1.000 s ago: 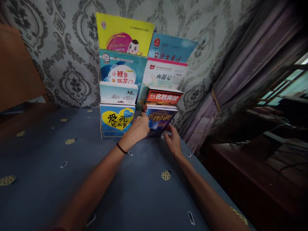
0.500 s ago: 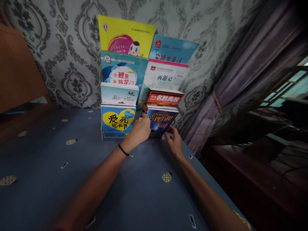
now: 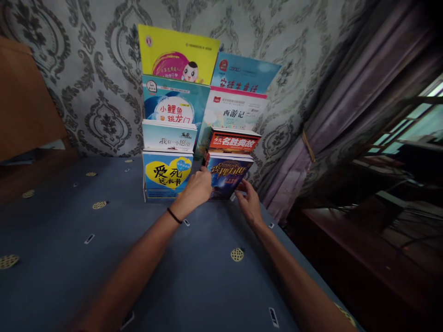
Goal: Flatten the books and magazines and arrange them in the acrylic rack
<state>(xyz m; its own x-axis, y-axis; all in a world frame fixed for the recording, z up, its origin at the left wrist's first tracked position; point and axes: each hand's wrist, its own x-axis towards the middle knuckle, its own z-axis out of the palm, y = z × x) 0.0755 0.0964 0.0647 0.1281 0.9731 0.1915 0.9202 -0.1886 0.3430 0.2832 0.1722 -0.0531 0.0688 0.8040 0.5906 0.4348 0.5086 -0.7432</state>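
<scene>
A dark blue book (image 3: 228,173) stands upright at the front right of a tiered double row of books. My left hand (image 3: 196,185), with a black band at the wrist, is closed at its left edge; the fingertips are partly hidden. At its lower right edge, my right hand (image 3: 248,199) has its fingers bent round the side, thumb in front. Behind it rise a red-and-black book (image 3: 235,142), a white book with a pink top (image 3: 237,110) and a light blue book (image 3: 247,71). To the left is a blue book with a yellow heart (image 3: 166,173).
Behind that front left book stand a pale book (image 3: 169,136), a teal book (image 3: 175,103) and a yellow book (image 3: 180,53). The blue patterned cloth (image 3: 194,276) covers the surface. Patterned wallpaper is at the back, a tied curtain (image 3: 294,161) at right, a brown wooden panel (image 3: 27,97) at left.
The whole view has shifted slightly, so books and hands appear a little further left. Both hands stay at the sides of the dark blue book.
</scene>
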